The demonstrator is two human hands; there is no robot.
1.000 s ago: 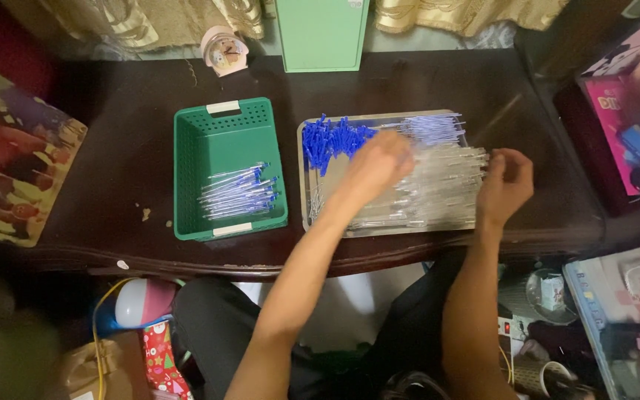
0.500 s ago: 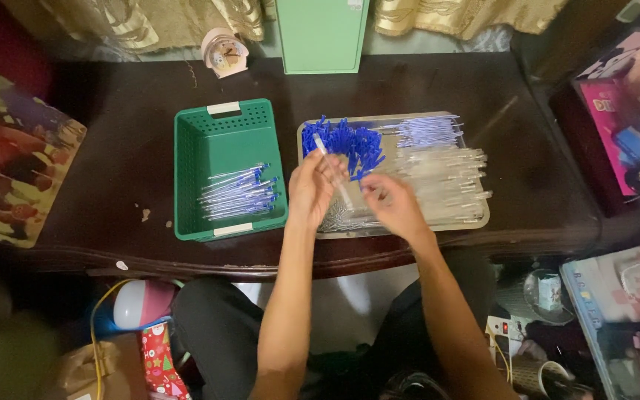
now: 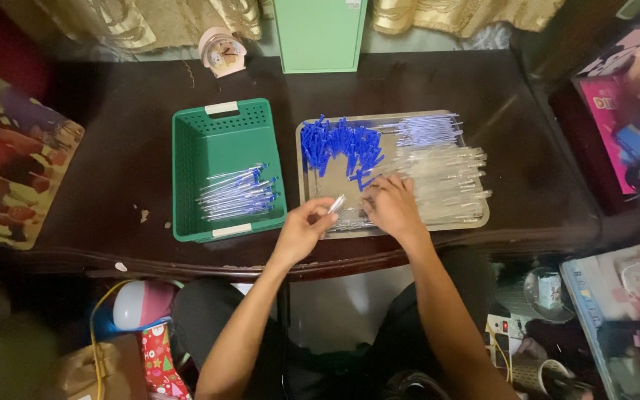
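Bottom of the frame: the person's lap and legs, largely in shadow, with floor clutter on either side that is blurred and hard to identify; a rounded pink-and-white object (image 3: 141, 304) sits at lower left, and a cup (image 3: 547, 377) is cut off at the lower right edge.

Centre: the left hand (image 3: 304, 228) is closed in a pinch on a clear pen barrel (image 3: 336, 204), held just over the front left corner of the metal tray (image 3: 310, 210). The right hand (image 3: 392, 205) lies palm down on the tray, fingers curled onto the loose clear barrels; whether it grips one cannot be told, since the hand covers its fingertips.

Across the tray: a heap of clear pen barrels (image 3: 446, 178) fills the right half, blue pen caps (image 3: 341, 144) are piled at upper left, and a small bundle of blue-tipped refills (image 3: 425, 131) lies at the upper right. Single pieces blur together.

Left of the tray, just beside it: a green plastic basket (image 3: 220, 126) holding assembled blue-tipped pens (image 3: 238, 193) in its front right part.

Surface: a dark wooden table (image 3: 112, 170), with a few pale scraps near its front left.

Far edge: a small clock (image 3: 221, 50), a green box (image 3: 320, 33) cut off by the top of the frame, and gold curtains (image 3: 142, 21) behind.
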